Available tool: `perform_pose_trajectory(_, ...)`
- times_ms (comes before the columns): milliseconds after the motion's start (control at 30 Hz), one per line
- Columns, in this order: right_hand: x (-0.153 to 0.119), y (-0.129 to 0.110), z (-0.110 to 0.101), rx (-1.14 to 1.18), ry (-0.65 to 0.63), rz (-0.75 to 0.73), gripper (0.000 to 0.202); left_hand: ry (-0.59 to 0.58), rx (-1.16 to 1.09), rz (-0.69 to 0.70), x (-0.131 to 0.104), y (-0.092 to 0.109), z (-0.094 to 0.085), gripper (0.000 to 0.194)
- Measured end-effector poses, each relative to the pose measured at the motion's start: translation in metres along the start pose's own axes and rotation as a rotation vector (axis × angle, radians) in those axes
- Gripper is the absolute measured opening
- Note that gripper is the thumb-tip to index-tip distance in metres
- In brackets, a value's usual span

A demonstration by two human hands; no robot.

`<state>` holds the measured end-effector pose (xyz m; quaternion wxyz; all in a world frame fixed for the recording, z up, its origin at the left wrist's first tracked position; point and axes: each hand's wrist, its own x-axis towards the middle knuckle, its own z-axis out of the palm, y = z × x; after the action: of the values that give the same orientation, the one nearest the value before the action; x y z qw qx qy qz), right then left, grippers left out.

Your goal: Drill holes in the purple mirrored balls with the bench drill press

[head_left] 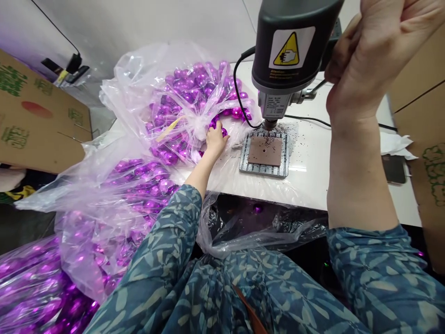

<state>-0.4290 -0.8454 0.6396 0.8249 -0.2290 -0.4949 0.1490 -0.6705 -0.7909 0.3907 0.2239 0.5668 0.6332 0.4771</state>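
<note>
My left hand (216,140) reaches into the mouth of a clear plastic bag (130,76) full of shiny purple balls (189,83). Its thumb and fingers close around a purple ball (224,132), which is partly hidden by the hand. My right hand (375,51) is raised beside the black head of a small bench drill press (295,46). Its fingers are curled round the press's handle, mostly out of sight behind the hand. Below the chuck (270,124), a brown square board (264,150) with a dark hole lies on the slotted metal base (245,164).
Dark shavings are scattered around the base on the white table (308,162). More bagged purple balls (34,283) fill the lower left. An open plastic bag (239,246) hangs at the table's front edge. Cardboard boxes (41,109) flank the table; a phone (394,170) lies at right.
</note>
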Motion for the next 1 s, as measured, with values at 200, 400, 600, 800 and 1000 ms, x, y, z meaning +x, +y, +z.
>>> perform_pose_trajectory(200, -0.002, -0.001, -0.004, 0.065, -0.045, -0.017, 0.058, -0.135, -0.571, -0.110, -0.036, 0.041, 0.003, 0.059)
perform_pose_trajectory(400, -0.002, -0.007, -0.017, -0.031, -0.189, -0.008, 0.057, -0.290, -0.907, -0.385, -0.077, 0.081, 0.016, 0.049)
perform_pose_trajectory(600, -0.005, -0.017, -0.015, -0.040, -0.181, 0.048, 0.059, -0.236, -0.769, -0.242, -0.091, 0.077, 0.032, 0.052)
perform_pose_trajectory(800, -0.010, -0.025, -0.016, -0.058, -0.216, 0.042, 0.068, -0.312, -0.693, -0.081, -0.093, 0.056, 0.053, 0.058)
perform_pose_trajectory(1000, -0.008, -0.023, -0.017, -0.103, -0.250, 0.026, 0.070, -0.381, -0.597, 0.123, -0.085, 0.040, 0.068, 0.067)
